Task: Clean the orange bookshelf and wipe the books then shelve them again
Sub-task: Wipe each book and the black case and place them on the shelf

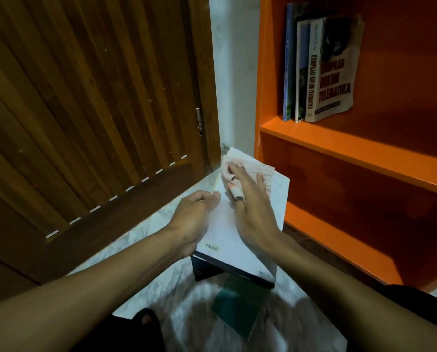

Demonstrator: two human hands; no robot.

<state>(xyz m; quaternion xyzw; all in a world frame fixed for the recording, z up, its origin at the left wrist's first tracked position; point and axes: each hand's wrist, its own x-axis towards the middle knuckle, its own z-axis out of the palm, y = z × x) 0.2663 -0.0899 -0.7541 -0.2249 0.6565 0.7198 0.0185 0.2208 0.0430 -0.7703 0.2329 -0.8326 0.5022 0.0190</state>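
A white-covered book lies on top of a small stack on the floor. My left hand grips its left edge, thumb on the cover. My right hand lies flat on the cover and presses a pale pink cloth near the book's far end. Beneath it show a dark book and a green book. The orange bookshelf stands at the right. Three books stand upright on its upper shelf, at the left end.
A brown slatted wooden door fills the left side. A white wall strip separates it from the shelf. The floor is pale marbled tile. The lower orange shelves hold nothing in view. My toes show at the bottom.
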